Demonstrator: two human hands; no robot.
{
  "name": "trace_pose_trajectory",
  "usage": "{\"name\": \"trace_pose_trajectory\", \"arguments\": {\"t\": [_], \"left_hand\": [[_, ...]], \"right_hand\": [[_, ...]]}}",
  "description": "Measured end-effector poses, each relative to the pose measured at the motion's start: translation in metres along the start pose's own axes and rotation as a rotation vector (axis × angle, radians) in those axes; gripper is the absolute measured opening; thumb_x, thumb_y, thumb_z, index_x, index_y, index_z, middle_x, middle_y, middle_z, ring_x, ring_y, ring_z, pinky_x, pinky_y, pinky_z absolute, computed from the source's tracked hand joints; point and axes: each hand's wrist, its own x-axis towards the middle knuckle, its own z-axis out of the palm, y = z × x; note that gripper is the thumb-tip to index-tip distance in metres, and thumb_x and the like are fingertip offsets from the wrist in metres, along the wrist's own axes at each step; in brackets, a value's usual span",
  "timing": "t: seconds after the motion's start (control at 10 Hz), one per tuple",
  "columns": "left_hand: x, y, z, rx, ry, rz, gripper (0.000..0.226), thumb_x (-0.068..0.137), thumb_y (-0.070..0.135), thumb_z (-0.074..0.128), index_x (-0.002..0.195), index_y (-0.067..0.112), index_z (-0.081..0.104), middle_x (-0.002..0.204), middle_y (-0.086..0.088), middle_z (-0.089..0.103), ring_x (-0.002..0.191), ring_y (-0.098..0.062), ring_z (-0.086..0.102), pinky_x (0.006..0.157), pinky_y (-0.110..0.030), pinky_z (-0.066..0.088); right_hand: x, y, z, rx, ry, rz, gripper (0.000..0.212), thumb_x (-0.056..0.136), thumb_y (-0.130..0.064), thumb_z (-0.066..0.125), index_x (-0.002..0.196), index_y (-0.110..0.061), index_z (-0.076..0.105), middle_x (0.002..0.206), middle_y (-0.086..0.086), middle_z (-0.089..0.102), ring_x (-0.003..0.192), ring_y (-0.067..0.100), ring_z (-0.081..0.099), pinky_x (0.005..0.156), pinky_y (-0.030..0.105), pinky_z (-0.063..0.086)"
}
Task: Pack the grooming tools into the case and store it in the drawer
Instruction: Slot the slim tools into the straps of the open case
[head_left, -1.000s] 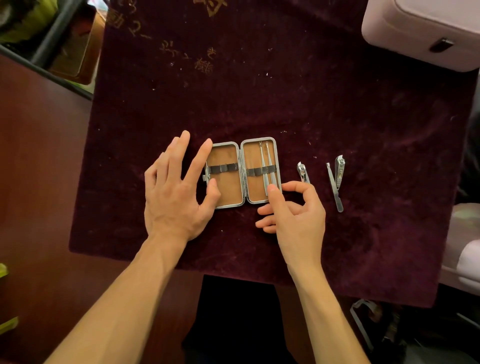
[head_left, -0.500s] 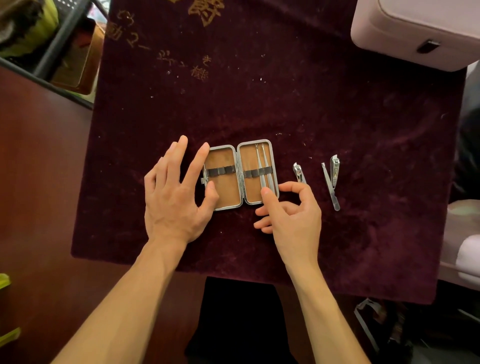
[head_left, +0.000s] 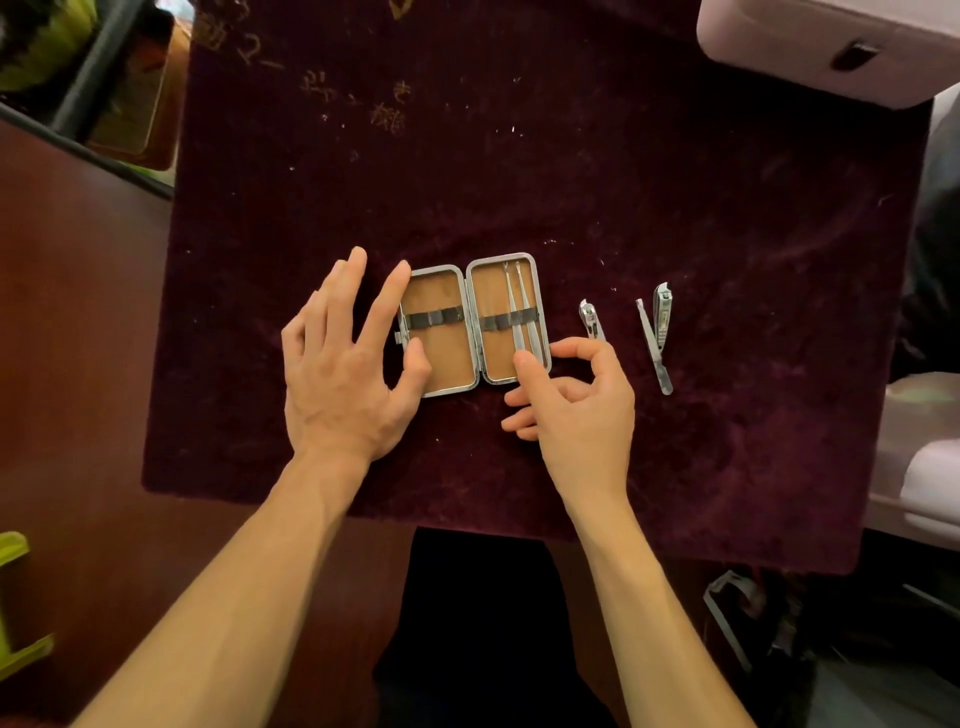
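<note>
A small metal-rimmed case lies open flat on the dark red velvet cloth, its tan lining up. Two thin steel tools sit under the elastic band in its right half; the left half holds nothing. My left hand rests spread on the case's left edge, thumb on the lining. My right hand touches the right half's lower corner, thumb on the tool ends and forefinger along the rim. A small nail clipper and a larger clipper with its lever swung out lie to the right.
A pale pink box with a dark latch stands at the back right corner. The cloth lies on a brown wooden table, whose left edge borders clutter. Pale fabric lies beyond the cloth's right edge.
My right thumb has slid up onto the lower ends of the two tools in the case. My left hand stays on the case's left side.
</note>
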Motion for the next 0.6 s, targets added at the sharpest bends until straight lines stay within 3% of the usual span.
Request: {"name": "trace_pose_trajectory", "arguments": {"t": [0.2, 0.3, 0.4, 0.5, 0.6], "left_hand": [[0.0, 0.001, 0.001, -0.007, -0.004, 0.003, 0.063, 0.098, 0.046, 0.041, 0.159, 0.033, 0.033, 0.168, -0.003, 0.027, 0.155, -0.023, 0.03, 0.116, -0.044, 0.031], [0.0, 0.0, 0.002, -0.028, 0.0, 0.002, 0.062, 0.098, 0.046, 0.042, 0.159, 0.033, 0.034, 0.168, -0.004, 0.027, 0.155, -0.024, 0.03, 0.116, -0.045, 0.031], [0.001, 0.001, 0.0, -0.028, -0.002, -0.001, 0.063, 0.098, 0.046, 0.04, 0.159, 0.032, 0.034, 0.168, -0.005, 0.027, 0.154, -0.025, 0.03, 0.116, -0.047, 0.031], [0.001, 0.001, -0.001, -0.026, -0.007, -0.003, 0.063, 0.098, 0.046, 0.04, 0.159, 0.031, 0.034, 0.168, -0.006, 0.027, 0.154, -0.026, 0.031, 0.116, -0.047, 0.031], [0.001, 0.001, -0.002, -0.025, -0.011, -0.002, 0.063, 0.098, 0.046, 0.04, 0.159, 0.031, 0.034, 0.168, -0.006, 0.027, 0.155, -0.026, 0.03, 0.115, -0.048, 0.031]], "right_hand": [[-0.005, -0.003, -0.011, 0.036, 0.02, -0.008, 0.019, 0.099, -0.04, 0.073, 0.112, -0.03, 0.064, 0.074, -0.003, 0.081, 0.056, 0.012, 0.075, 0.058, 0.023, 0.058], [-0.01, 0.001, -0.04, -0.076, 0.241, -0.137, 0.009, 0.095, -0.043, 0.073, 0.102, -0.04, 0.067, 0.074, -0.008, 0.078, 0.056, 0.004, 0.069, 0.059, 0.015, 0.053], [-0.006, 0.01, -0.07, -0.175, 0.439, -0.172, 0.015, 0.096, -0.033, 0.076, 0.105, -0.042, 0.069, 0.075, -0.005, 0.069, 0.06, 0.004, 0.06, 0.062, 0.027, 0.057], [0.0, 0.02, -0.08, -0.29, 0.479, -0.166, 0.025, 0.096, -0.026, 0.079, 0.121, -0.032, 0.075, 0.088, 0.001, 0.062, 0.063, 0.012, 0.053, 0.072, 0.031, 0.058], [0.002, 0.026, -0.076, -0.304, 0.487, -0.162, 0.026, 0.096, -0.024, 0.08, 0.121, -0.031, 0.078, 0.088, -0.003, 0.058, 0.068, 0.016, 0.057, 0.08, 0.033, 0.06]]}}
